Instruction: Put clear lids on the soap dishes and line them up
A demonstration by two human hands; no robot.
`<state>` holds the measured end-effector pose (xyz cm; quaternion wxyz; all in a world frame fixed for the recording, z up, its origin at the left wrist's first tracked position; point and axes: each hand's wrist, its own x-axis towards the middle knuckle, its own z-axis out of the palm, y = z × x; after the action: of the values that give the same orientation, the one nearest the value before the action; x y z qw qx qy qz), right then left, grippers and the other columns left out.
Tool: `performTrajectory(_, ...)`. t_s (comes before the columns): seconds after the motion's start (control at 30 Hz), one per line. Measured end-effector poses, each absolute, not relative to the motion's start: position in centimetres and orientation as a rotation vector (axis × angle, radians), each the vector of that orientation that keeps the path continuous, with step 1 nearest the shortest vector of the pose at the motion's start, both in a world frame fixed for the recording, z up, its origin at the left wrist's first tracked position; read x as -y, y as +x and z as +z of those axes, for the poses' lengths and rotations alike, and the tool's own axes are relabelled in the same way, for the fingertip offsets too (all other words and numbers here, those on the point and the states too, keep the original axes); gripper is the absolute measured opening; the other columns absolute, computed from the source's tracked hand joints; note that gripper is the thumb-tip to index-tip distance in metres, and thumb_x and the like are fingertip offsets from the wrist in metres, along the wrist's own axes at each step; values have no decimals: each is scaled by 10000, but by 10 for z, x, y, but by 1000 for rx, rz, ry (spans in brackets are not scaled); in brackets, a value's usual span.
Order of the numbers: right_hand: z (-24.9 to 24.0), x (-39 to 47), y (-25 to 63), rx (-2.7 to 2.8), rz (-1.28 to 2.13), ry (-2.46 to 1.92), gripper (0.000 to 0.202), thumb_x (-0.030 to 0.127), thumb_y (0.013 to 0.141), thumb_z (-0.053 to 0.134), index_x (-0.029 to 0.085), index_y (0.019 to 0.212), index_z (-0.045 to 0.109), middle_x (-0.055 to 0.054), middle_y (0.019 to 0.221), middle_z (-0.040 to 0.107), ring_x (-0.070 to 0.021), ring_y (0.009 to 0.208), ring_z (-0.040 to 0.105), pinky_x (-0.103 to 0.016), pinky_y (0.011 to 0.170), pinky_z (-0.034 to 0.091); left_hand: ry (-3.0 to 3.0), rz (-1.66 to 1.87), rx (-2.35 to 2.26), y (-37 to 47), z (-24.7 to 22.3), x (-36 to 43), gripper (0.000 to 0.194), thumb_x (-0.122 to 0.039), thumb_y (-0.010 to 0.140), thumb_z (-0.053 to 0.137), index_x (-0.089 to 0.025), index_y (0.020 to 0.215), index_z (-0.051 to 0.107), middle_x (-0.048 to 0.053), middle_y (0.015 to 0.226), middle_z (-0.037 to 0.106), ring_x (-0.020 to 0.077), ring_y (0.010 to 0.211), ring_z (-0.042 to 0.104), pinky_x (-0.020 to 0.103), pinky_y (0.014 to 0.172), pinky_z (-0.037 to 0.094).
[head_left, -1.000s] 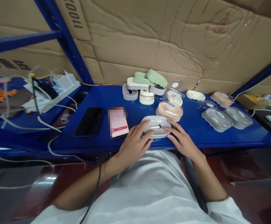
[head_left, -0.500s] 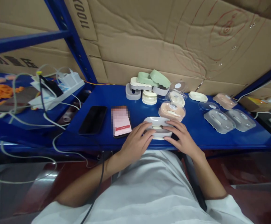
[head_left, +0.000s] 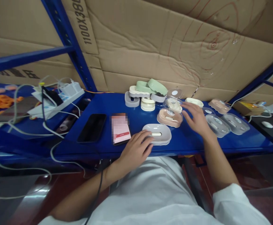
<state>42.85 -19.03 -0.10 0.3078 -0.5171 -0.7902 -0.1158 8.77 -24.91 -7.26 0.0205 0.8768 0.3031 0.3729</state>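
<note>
Left grip (head_left: 135, 148) — on the left end of grey dish (head_left: 164, 135).

Clock centred on front dish (head_left: 164, 139), set near the bench (head_left: 185, 140) edge. Bar (head_left: 156, 134) in front dish. At 9, near phone (head_left: 121, 129); farther out, second phone (head_left: 92, 127); beyond both, slightly toward 10, power strip (head_left: 62, 100). Dish stack (head_left: 144, 89) farther back, between 11 and 12. Covered dish (head_left: 167, 121) near, at 1. Cardboard (head_left: 131, 47) behind bench, 12.

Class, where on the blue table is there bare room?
Bare: the blue table between the grey dish and right forearm, and behind the phones, left of the stacked dishes. Crowded: the back middle, from that stack to the peach dish.
</note>
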Motion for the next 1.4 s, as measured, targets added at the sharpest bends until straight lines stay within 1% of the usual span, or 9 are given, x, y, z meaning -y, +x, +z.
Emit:
performTrajectory(0.17,3,91,478,2178,-95,-1517,509,433,1043,530,201,1483,636,-164,1606,552,-372,1514,485,-610,1258,357,2709,1176,-938,87,-72,249,212,-166,1055,565,-194,1248,647,126,1364,687,286,1325,637,463,1080,554)
performTrajectory(0.27,-18,64,493,2065,-23,-1561,644,560,1014,566,156,1515,587,-220,1632,495,-403,1558,409,-631,1262,330,2723,1156,-939,87,-72,249,194,-168,1055,564,-195,1226,652,126,1364,688,289,1327,636,461,1068,558)
performTrajectory(0.43,-54,54,507,1870,99,-1561,820,872,836,619,187,1282,683,-192,1338,681,-365,1280,619,-585,1168,459,2740,1114,-941,88,-71,250,192,-197,1056,575,-193,1230,658,135,1385,677,302,1331,631,474,1071,557)
performTrajectory(0.6,-63,49,510,1731,45,-1610,862,940,771,601,179,1169,676,-176,1187,685,-328,1099,651,-555,1031,550,2790,1085,-959,91,-72,251,210,-207,1058,576,-193,1250,658,151,1428,644,316,1320,640,480,1071,563)
performTrajectory(0.83,-36,70,498,1757,-112,-1555,757,808,914,546,154,1246,736,-218,1306,670,-384,1259,609,-583,1176,455,2761,1123,-962,89,-74,249,199,-193,1059,569,-198,1233,665,143,1404,649,303,1286,659,474,1057,579)
performTrajectory(1.03,11,150,446,1804,-404,-1412,592,594,1042,539,207,1479,635,-195,1478,596,-376,1389,578,-586,1205,459,2697,1154,-998,87,-74,249,278,-211,1045,607,-220,1322,632,148,1464,613,305,1328,647,470,1090,578)
performTrajectory(1.13,-4,216,403,1899,-409,-1235,549,478,1050,594,290,1564,559,-157,1481,595,-363,1407,581,-590,1205,483,2616,1213,-1029,86,-74,250,389,-216,1034,630,-248,1418,578,151,1537,552,311,1402,601,486,1148,554)
performTrajectory(1.27,-51,276,368,1976,-297,-1131,696,374,1022,670,395,1664,402,-125,1461,607,-376,1407,591,-609,1174,531,2515,1260,-1093,87,-73,252,573,-229,1019,662,-251,1551,449,175,1647,429,332,1513,496,522,1217,501)
performTrajectory(1.4,-69,281,363,2139,-77,-1113,708,357,1045,647,392,1687,351,-112,1550,572,-352,1463,547,-592,1195,518,2460,1219,-1087,86,-74,251,731,-244,1022,662,-253,1653,292,187,1690,370,327,1574,422,521,1241,477)
